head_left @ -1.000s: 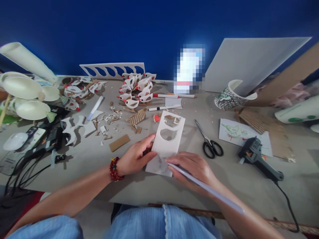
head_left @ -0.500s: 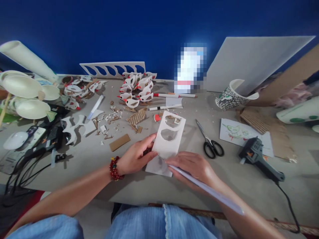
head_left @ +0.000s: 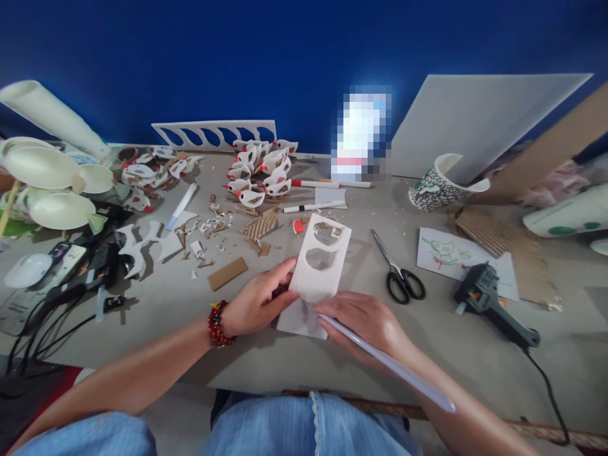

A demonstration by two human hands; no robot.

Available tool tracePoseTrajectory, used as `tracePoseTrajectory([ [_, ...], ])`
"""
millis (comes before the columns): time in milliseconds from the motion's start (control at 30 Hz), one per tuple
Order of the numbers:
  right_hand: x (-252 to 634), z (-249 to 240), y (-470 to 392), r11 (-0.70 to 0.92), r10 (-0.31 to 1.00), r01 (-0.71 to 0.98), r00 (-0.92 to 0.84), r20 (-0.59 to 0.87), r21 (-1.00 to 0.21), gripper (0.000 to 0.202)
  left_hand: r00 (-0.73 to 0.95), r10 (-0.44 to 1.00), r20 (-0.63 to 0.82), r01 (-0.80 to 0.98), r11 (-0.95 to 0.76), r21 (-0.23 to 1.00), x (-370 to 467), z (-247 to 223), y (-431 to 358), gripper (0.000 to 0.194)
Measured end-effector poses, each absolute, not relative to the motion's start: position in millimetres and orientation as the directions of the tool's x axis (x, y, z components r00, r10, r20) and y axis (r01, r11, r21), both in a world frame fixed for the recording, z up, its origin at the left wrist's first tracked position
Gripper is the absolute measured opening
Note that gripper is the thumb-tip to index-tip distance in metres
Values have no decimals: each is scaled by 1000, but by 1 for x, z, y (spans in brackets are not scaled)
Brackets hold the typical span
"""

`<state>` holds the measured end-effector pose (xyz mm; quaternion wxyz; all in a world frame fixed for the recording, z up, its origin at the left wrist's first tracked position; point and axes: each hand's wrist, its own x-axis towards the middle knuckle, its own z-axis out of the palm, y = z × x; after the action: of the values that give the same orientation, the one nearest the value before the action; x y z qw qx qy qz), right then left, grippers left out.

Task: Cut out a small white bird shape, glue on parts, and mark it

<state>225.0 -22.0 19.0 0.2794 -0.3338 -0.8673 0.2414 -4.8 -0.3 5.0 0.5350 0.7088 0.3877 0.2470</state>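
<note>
A white board with two rounded cut-outs (head_left: 316, 282) lies in front of me, over a second white piece (head_left: 295, 322) whose lower edge shows. My left hand (head_left: 260, 297) grips the board's left edge between thumb and fingers. In my right hand (head_left: 363, 320) is a long pale lilac knife or pen-like tool (head_left: 394, 364), its front end at the lower part of the board; its tip is hidden by my fingers. A red and white scrap (head_left: 298, 226) rests by the board's upper left corner.
Black-handled scissors (head_left: 403, 284) and a glue gun (head_left: 494, 304) lie to the right, near a paper cup (head_left: 430, 189). White paper birds (head_left: 251, 197) crowd the back. Cardboard scraps (head_left: 228, 273), a cut-out frame (head_left: 142, 247) and cables (head_left: 71, 285) occupy the left.
The tool's rear end has shifted slightly left and up in the view. Both hands keep their grips, and the whole view has moved a little.
</note>
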Motion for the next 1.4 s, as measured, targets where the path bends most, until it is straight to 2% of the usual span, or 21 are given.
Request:
tracePoseTrajectory([
  [633, 218, 16, -24, 668, 719, 493, -619, 315, -557, 16, 574, 818, -32, 315, -184, 931, -2, 6, -4, 55],
  [800, 221, 18, -26, 657, 729, 484, -604, 322, -578, 16, 546, 834, -81, 412, -183, 893, 0, 10, -5, 57],
  [1000, 231, 31, -24, 617, 766, 478, -546, 338, -626, 15, 569, 819, -68, 331, -152, 931, -2, 10, 0, 54],
  [1400, 228, 24, -20, 623, 729, 423, -620, 291, -658, 16, 575, 814, -80, 348, -155, 925, -3, 12, 2, 53],
])
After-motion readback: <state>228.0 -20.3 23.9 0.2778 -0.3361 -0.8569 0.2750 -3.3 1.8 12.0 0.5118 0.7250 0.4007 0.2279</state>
